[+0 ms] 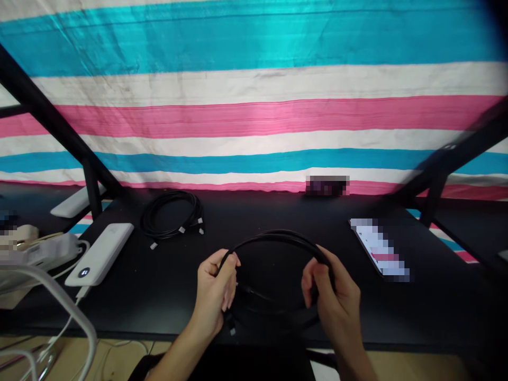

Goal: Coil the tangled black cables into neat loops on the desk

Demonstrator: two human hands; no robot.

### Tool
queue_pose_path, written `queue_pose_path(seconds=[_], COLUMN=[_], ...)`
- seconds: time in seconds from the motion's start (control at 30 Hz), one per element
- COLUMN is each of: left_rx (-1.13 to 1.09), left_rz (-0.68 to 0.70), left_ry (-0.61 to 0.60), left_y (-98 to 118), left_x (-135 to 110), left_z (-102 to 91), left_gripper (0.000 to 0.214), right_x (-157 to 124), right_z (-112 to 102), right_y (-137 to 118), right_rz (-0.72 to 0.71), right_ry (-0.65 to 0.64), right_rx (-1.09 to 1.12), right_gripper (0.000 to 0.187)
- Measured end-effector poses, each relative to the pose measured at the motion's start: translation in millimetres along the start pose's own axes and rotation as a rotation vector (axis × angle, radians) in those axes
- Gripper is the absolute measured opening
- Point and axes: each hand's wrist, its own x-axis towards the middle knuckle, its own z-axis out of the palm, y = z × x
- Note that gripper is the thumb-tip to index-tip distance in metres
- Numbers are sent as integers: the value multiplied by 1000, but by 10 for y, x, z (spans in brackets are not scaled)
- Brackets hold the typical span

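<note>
Between my two hands is a black cable (278, 234), bent into a loop above the near part of the table. My left hand (217, 288) is closed round the loop's left side. On the right side, my right hand (333, 291) has its fingers wrapped round the same coil. A connector end (232, 329) dangles below my left hand. Farther back on the table, to the left, lies another coiled black cable (145, 214) with several pale-tipped connectors.
A white power bank (103, 254) with a plugged-in cable lies at left, beside a white power strip (51, 254). At right is a phone (377, 248), its screen blurred. Black frame bars (59, 119) slant up on both sides; a striped sheet (254, 116) hangs behind the black table (159, 296).
</note>
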Motion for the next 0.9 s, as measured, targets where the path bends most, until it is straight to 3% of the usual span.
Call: queue_pose_path(seconds=[0.1,0.27,0.47,0.63,0.77,0.9], left_rx=[-164,-456,-463,-394,-319,-240], left_rz=[-8,-41,-18,-84,-251,-352], left_ry=[78,181,245,88,-94,-226], left_y=[5,78,-48,-19,124,208], left_x=[-3,1,-79,-96,-47,5], left_z=[40,124,275,118,-132,-262], left_gripper=[42,37,40,45,43,47], right_x=[-34,-159,-278,-60,61,33], right_z=[130,404,579,279,8,-82], right_y=[-9,-46,-93,-51,-10,24], right_rz=[147,444,634,781,853,860], right_ry=[61,15,179,-48,-218,-301], right_rx=[144,571,949,913,766,749], right_gripper=[21,30,41,41,37,36])
